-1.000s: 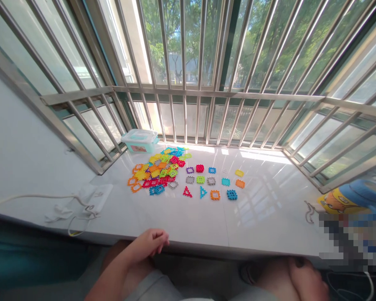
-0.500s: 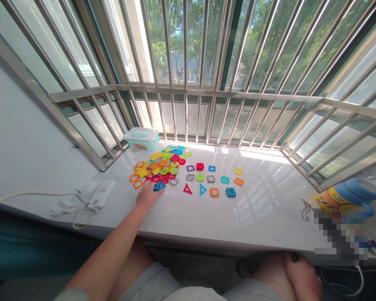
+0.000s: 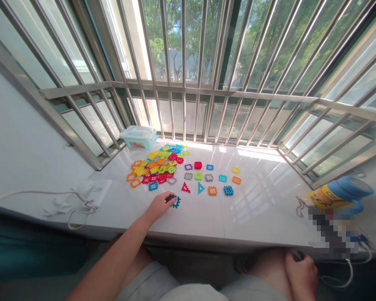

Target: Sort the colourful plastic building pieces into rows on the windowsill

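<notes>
My left hand (image 3: 159, 205) reaches over the white sill (image 3: 263, 217), its fingers pinched on a blue square tile (image 3: 175, 202) held just above the surface. Behind it lies a heap of coloured plastic tiles (image 3: 155, 167). To the right of the heap, single tiles (image 3: 208, 177) are laid out in rows, among them a red triangle (image 3: 185, 187) and a blue triangle (image 3: 201, 187). My right hand (image 3: 302, 274) rests on my right knee below the sill, fingers curled with nothing seen in them.
A teal lidded box (image 3: 138, 137) stands at the back left by the window bars (image 3: 188, 94). A white power strip with cables (image 3: 86, 194) lies at the left. A yellow and blue toy (image 3: 338, 193) lies at the right, next to a blurred patch.
My left hand rose from the sill's front edge to the heap, took a blue tile, and has drawn back towards me and to the right with it. My right hand stayed on the knee.
</notes>
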`<state>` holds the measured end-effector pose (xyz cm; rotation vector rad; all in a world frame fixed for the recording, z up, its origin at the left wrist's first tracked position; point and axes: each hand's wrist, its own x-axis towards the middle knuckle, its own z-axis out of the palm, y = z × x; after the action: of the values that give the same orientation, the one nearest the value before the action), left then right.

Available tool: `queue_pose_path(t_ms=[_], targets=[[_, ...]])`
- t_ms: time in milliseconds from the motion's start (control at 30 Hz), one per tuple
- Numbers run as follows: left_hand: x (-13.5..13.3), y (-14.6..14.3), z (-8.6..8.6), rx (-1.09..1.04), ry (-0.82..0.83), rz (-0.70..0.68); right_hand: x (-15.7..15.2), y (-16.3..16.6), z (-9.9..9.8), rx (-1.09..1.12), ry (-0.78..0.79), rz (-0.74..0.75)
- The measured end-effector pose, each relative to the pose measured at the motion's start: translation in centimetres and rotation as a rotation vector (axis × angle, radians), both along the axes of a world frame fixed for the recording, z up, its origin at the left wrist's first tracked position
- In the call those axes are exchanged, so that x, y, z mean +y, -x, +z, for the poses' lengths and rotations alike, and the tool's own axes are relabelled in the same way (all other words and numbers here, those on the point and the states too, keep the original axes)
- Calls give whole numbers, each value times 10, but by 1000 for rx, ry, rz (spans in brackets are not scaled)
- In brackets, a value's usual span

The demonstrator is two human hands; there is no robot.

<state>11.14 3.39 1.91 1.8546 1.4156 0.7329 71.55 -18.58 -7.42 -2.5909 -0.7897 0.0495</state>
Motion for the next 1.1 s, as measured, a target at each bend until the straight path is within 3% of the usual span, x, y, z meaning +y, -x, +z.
queue_pose_path(t_ms=[100, 200, 333, 467, 600, 700, 867, 967, 1100], targets=[[4, -20, -4, 84, 32, -96, -4, 24, 12, -119, -256, 24], [11, -34, -6, 128, -69, -131, 6, 67, 29, -213, -478, 149], [12, -32, -7, 205, -217, -71, 34, 138, 52, -224, -613, 570], [1, -5, -10, 488, -238, 124, 69, 211, 68, -105, -535, 972], [-11, 16, -13, 667, -190, 307, 106, 281, 75, -17, -327, 1135], [-13, 15, -11, 711, -141, 326, 134, 329, 79, -35, -244, 1163], [-7, 9, -7, 734, -89, 339, 168, 391, 79, -78, -239, 1086], [-7, 9, -6, 746, -95, 346, 177, 404, 77, -82, -224, 1084], [-8, 11, -6, 746, -105, 337, 176, 392, 78, -16, -224, 1164]])
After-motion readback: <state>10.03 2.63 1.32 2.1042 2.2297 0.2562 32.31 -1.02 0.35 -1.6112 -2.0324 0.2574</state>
